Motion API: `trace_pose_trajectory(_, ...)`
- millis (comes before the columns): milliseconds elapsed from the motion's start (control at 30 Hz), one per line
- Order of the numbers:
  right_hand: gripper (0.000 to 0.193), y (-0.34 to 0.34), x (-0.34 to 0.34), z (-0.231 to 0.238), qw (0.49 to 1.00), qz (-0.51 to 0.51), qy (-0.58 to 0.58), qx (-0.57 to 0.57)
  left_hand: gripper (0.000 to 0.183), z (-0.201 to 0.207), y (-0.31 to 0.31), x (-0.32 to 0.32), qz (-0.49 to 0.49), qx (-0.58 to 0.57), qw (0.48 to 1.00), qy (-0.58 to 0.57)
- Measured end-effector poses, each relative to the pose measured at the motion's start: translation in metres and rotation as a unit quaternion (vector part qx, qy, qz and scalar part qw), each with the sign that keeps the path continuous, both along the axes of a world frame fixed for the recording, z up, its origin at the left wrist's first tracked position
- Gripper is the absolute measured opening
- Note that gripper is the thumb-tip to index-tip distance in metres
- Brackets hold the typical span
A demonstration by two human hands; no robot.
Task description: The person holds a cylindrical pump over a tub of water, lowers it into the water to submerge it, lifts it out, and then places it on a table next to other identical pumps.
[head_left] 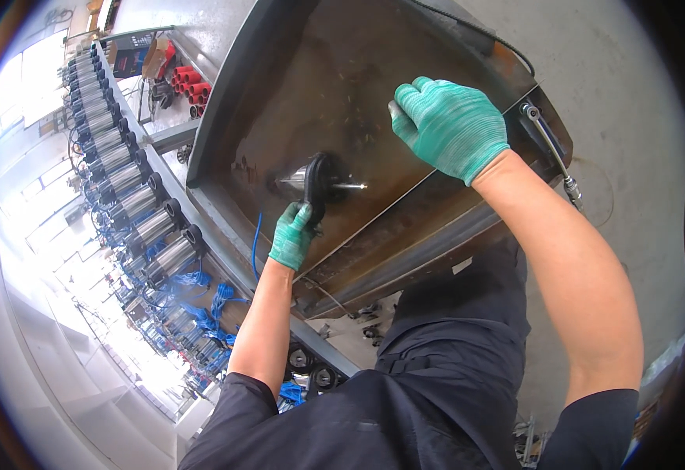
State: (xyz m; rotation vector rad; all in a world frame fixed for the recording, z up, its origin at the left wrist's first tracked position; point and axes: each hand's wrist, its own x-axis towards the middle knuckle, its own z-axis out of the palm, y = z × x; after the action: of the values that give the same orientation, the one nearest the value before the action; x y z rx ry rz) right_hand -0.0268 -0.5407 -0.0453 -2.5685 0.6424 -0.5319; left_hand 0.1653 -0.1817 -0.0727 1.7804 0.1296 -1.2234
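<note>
A silver cylindrical pump motor (294, 182) with a black end piece (320, 184) lies in the brown, stained metal tub (334, 86). From its black end a thin bright shaft (350, 186) points right. My left hand (293, 235), in a green glove, is closed around the near edge of the black piece. My right hand (452, 125), also green-gloved, is raised over the tub's right side, apart from the motor. Its fingers are curled in, with the back of the hand toward me, so whatever is inside the grip is hidden.
A ratchet wrench (550, 145) rests at the tub's right edge. Along the left, a bench carries a long row of similar motors (150, 227) with blue cables (221, 298). Red cylindrical parts (192, 84) sit beyond the tub's far left.
</note>
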Motion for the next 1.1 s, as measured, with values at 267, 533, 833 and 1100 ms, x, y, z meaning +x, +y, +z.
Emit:
trace_pose_trajectory(267,0.021,-0.001,0.0,0.0,1.0,-0.001,-0.009,-0.009,0.033,0.001,-0.004,0.003,0.026,-0.025,0.999,0.014)
trace_pose_trajectory(533,0.02,-0.001,0.0,0.004,1.0,0.004,0.02,-0.002,0.032,0.008,-0.013,0.005,0.048,-0.024,0.999,0.003)
trace_pose_trajectory(833,0.022,-0.002,-0.002,0.004,0.999,0.005,0.052,-0.003,0.022,0.028,-0.068,0.039,0.027,0.141,0.988,-0.061)
trace_pose_trajectory(1100,0.022,0.0,-0.001,0.0,0.999,-0.004,0.046,-0.017,0.022,0.03,-0.114,0.059,0.076,0.203,0.976,0.014)
